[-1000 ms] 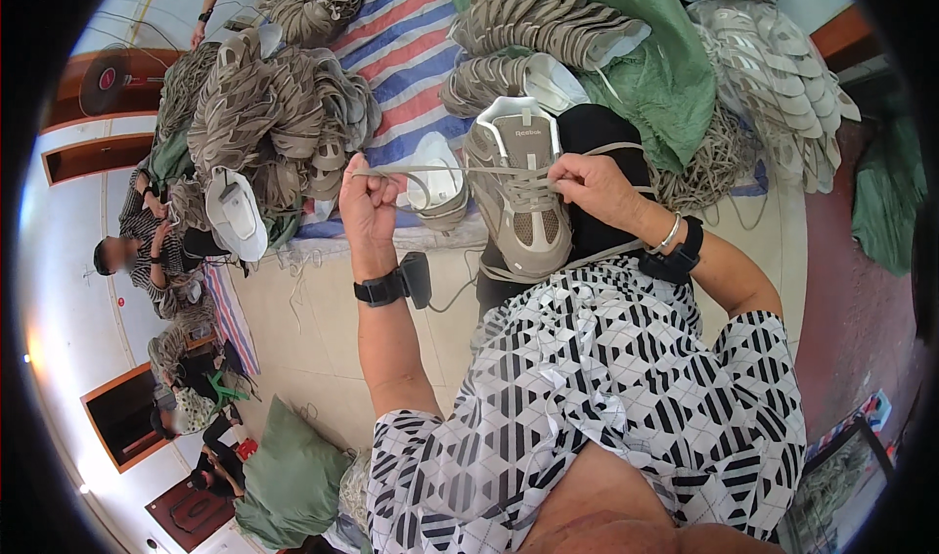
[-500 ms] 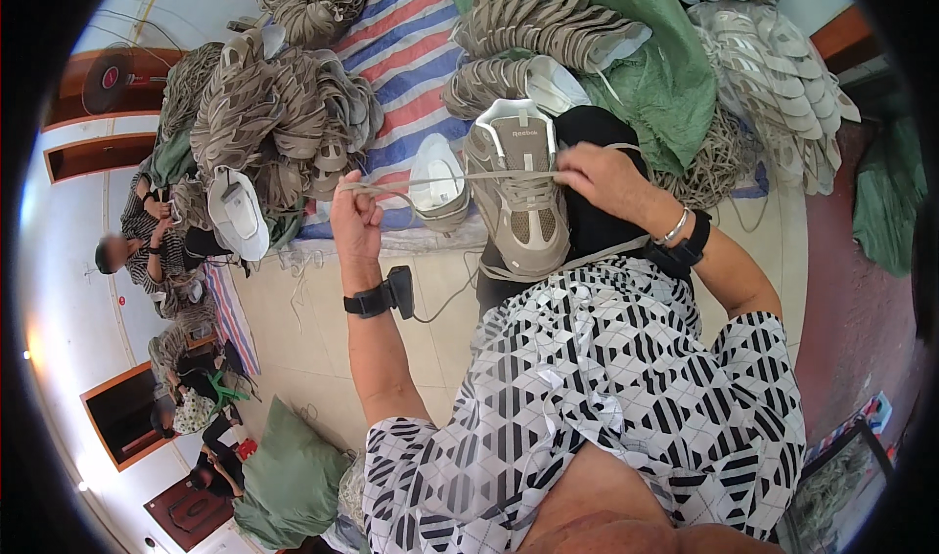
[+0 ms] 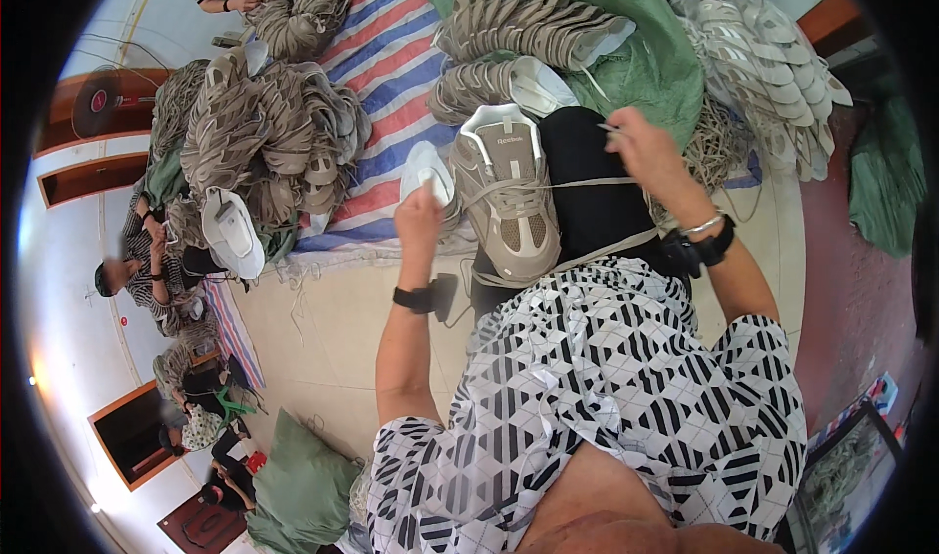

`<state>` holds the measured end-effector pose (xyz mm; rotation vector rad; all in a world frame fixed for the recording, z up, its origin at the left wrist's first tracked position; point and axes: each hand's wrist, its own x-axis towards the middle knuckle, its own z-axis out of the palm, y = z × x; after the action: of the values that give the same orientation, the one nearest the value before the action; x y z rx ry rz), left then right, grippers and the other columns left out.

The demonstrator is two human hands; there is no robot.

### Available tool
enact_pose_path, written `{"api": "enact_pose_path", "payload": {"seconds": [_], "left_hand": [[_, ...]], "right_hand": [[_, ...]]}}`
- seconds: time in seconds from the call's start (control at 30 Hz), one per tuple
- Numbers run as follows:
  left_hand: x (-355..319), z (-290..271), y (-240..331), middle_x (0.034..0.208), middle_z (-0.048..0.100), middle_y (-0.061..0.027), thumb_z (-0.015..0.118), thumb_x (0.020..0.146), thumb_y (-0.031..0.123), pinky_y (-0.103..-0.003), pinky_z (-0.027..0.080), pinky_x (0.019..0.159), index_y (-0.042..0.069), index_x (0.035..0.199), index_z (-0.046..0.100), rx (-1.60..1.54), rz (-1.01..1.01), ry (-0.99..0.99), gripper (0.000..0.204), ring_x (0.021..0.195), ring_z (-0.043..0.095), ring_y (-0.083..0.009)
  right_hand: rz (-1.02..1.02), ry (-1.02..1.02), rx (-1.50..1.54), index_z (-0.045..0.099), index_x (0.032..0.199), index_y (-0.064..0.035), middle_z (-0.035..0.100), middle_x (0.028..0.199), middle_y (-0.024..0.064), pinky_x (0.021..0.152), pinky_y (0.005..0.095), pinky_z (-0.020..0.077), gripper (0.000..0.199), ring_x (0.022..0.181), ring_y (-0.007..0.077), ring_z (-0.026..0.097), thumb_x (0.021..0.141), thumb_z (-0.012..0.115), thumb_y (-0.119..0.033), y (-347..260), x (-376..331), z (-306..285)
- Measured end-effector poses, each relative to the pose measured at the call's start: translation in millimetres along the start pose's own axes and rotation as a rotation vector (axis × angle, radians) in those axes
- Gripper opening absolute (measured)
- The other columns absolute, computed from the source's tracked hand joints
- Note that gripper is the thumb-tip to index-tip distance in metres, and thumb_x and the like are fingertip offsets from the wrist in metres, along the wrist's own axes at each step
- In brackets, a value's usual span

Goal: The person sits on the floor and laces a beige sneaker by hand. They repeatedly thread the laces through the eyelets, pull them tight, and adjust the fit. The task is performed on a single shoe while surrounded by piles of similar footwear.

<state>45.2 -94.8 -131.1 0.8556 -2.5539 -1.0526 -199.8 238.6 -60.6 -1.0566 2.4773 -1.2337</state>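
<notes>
— What's lying around the beige sneaker [image 3: 509, 197]?
— Heaps of shoe uppers [image 3: 259, 129] are crowding the striped mat [image 3: 391, 85]; it's resting on the knee.
— And the hands?
— Left hand [image 3: 421, 217] and right hand [image 3: 646, 143] are pinching the lace [image 3: 577, 182], pulling it taut.

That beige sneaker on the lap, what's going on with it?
A person is lacing the beige sneaker resting on their knee. The left hand and the right hand each pull an end of the shoelace taut sideways across the eyelets. Piles of shoe uppers lie on a striped tarp ahead.
</notes>
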Motion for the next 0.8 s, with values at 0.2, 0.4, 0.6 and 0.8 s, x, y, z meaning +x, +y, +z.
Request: {"api": "enact_pose_path", "payload": {"seconds": [0.2, 0.4, 0.6, 0.8], "left_hand": [[-9.6, 18.8, 133.4, 0.084, 0.064, -0.0024, 0.054, 0.097, 0.018, -0.021, 0.041, 0.053, 0.000, 0.105, 0.066, -0.637, 0.001, 0.067, 0.023, 0.063, 0.053, -0.0064], [-29.1, 11.2, 124.4, 0.082, 0.063, 0.0006, 0.060, 0.094, 0.019, -0.018, 0.040, 0.060, 0.001, 0.096, 0.067, -0.647, -0.156, -0.133, 0.020, 0.066, 0.050, -0.0039], [-27.3, 10.0, 127.9, 0.080, 0.064, 0.0022, 0.062, 0.091, 0.018, -0.018, 0.042, 0.064, 0.000, 0.091, 0.068, -0.548, -0.154, -0.122, 0.019, 0.069, 0.052, -0.0029], [-16.8, 13.6, 118.8, 0.066, 0.053, 0.0054, 0.062, 0.090, 0.022, -0.020, 0.034, 0.053, 0.004, 0.078, 0.062, -0.538, -0.131, -0.203, 0.022, 0.059, 0.043, -0.0033]], "right_hand": [[-0.141, -0.139, -0.005, 0.057, 0.088, -0.0039, 0.063, 0.071, 0.0147, 0.059, 0.0398, 0.0494, 0.010, 0.066, 0.0315, 0.063, 0.088, 0.057, -0.013, -40.3, 3.4, 49.9], [-0.134, -0.160, -0.028, 0.056, 0.083, -0.0046, 0.061, 0.069, 0.0163, 0.062, 0.0439, 0.0493, 0.013, 0.069, 0.0360, 0.062, 0.086, 0.058, -0.017, -45.7, 1.4, 53.1], [-0.402, -0.120, -0.210, 0.056, 0.089, -0.0037, 0.062, 0.074, 0.0146, 0.063, 0.0430, 0.0489, 0.010, 0.072, 0.0344, 0.062, 0.086, 0.056, -0.013, -50.2, 2.9, 60.8], [-0.250, -0.303, 0.060, 0.055, 0.090, -0.0007, 0.062, 0.072, 0.0136, 0.060, 0.0357, 0.0487, 0.007, 0.066, 0.0284, 0.063, 0.086, 0.051, -0.005, -45.5, 12.5, 51.1]]}}
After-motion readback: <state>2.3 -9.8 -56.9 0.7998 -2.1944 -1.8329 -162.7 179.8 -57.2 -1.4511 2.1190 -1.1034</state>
